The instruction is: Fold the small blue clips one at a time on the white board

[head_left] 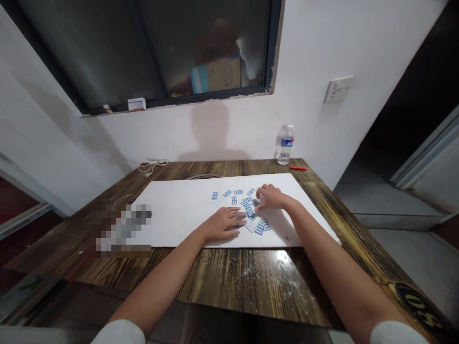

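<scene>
Here, left hand (223, 223) splayed, right hand (269, 197) curled.

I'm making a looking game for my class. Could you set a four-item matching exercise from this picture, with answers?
Things
1. Water bottle
2. White cord
3. Blue-marked pieces
4. Red stick

Places and states
A. Scattered on the white board, around the left hand and right hand
B. Lying flat at the far right corner of the wooden table
C. Loosely coiled at the table's far left corner
D. Standing upright near the wall

Right pairs: 1-D, 2-C, 3-A, 4-B
</scene>
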`<action>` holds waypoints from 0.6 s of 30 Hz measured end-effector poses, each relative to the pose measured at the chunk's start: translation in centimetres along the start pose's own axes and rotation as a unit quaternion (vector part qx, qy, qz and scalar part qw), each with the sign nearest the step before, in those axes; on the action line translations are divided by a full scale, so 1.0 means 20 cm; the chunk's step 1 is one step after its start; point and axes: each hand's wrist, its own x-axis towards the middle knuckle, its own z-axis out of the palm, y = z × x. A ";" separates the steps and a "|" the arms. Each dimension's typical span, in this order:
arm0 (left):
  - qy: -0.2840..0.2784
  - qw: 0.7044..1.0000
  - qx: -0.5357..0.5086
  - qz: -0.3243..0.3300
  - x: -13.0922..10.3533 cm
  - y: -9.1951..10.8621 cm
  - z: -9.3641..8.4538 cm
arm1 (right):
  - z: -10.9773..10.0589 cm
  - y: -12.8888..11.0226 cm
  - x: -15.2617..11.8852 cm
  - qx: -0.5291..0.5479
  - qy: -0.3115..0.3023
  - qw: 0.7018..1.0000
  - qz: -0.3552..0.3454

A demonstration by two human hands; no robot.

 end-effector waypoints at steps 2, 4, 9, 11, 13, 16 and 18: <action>-0.004 1.000 0.003 0.006 0.00 0.00 0.00 | 0.02 -0.04 0.01 0.002 0.018 1.000 -0.004; 0.001 1.000 -0.004 0.005 0.00 0.00 -0.01 | 0.05 -0.08 0.01 -0.003 0.025 0.999 -0.021; 0.007 1.000 -0.018 0.013 0.00 0.01 -0.02 | 0.10 -0.12 0.02 -0.005 0.053 0.998 -0.033; -0.002 1.000 -0.019 0.024 0.00 0.01 -0.02 | 0.10 -0.13 0.02 0.000 0.076 0.997 -0.024; -0.009 0.999 -0.019 0.029 0.00 0.00 -0.01 | 0.09 -0.13 0.02 0.005 0.086 0.996 -0.020; -0.008 0.999 -0.017 0.033 0.00 0.00 -0.01 | 0.07 -0.14 0.02 0.018 0.062 0.997 -0.039; 0.000 0.999 -0.019 0.035 -0.01 0.01 -0.02 | 0.06 -0.15 0.01 0.025 0.035 0.998 -0.053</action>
